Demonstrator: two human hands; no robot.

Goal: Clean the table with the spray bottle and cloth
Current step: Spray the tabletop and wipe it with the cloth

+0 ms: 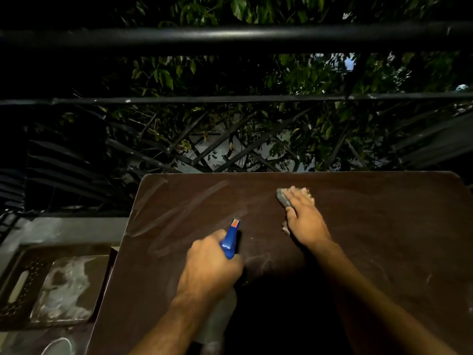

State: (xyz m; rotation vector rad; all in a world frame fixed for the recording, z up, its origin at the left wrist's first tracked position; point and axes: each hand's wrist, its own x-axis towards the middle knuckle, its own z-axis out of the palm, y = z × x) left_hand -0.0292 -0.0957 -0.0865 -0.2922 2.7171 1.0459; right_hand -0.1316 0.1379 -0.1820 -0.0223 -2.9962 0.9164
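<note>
A dark brown table (384, 226) fills the lower right of the view, with pale wet streaks across its left half. My left hand (210, 267) grips a spray bottle (230, 239) with a blue trigger head, its nozzle pointing away over the tabletop; the pale bottle body hangs below my wrist. My right hand (303, 216) presses flat on a grey cloth (282, 197) near the table's far middle, fingers spread over it. Most of the cloth is hidden under the palm.
A black metal railing (230, 37) with a lattice runs behind the table, leaves beyond it. At the lower left stands a dark perforated chair (30, 283) with a stained pale slab (69, 288) on it. The scene is dim.
</note>
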